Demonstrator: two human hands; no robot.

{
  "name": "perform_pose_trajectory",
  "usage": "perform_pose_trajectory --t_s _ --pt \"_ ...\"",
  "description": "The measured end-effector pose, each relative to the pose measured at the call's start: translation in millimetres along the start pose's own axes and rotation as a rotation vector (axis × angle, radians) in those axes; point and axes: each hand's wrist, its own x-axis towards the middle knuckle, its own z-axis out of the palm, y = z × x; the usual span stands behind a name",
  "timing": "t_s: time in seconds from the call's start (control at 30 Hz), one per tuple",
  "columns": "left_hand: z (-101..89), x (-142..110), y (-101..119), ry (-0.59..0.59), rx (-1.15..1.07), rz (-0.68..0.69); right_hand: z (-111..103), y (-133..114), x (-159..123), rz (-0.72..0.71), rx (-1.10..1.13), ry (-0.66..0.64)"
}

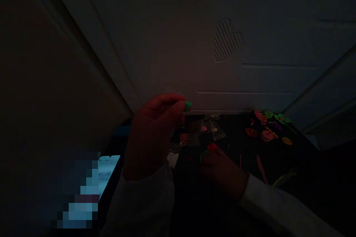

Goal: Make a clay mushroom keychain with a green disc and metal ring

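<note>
My left hand (155,129) is raised above the dark table, thumb and fingers pinched on a small green lump (188,106) that looks like soft modelling clay. Lower down and to the right, my right hand (219,168) has its fingers closed on a small red piece with a green part (204,154); its exact shape is hard to make out in the dim light. Small clear plastic bags (217,130), some with pink or red bits inside, lie behind and between my hands.
Several colourful flower-like and round shapes (267,135) lie at the table's back right. A pink modelling tool (260,168) and a thin stick (240,161) rest right of my right hand. A lit screen (109,172) glows at left. Behind stands a pale panel (178,44) with heart reliefs.
</note>
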Motion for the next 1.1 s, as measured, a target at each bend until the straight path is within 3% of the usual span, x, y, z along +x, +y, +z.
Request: perform_pose_trajectory --t_s 0.13,0.27,0.4,0.6,0.8,0.9,1.1 --pt "-1.0 0.2 -1.3 0.009 0.057 0.035 26.3 9.5 -0.6 -0.006 0.044 -0.017" --pt "-2.0 0.0 -2.5 -0.004 0.066 0.063 22.6 8.1 2.0 0.001 0.173 0.047" --pt "-1.9 0.5 -3.4 -0.007 0.038 0.067 -4.9 -0.6 -2.6 0.032 0.418 0.187" --pt "0.9 0.1 -3.3 -0.029 -0.112 -0.036 -65.7 -12.7 -1.9 0.186 0.739 0.596" --pt "11.4 -5.4 -2.7 -0.117 -0.198 -0.163 -95.3 -36.6 20.3 0.005 1.224 1.011" --pt "17.8 -9.3 -0.7 -0.151 -0.324 -0.191 -94.7 -45.3 24.5 0.031 1.120 1.106" --pt "24.8 -14.3 4.4 -0.188 -0.456 -0.252 -91.8 -48.6 20.3 0.096 0.933 1.164"
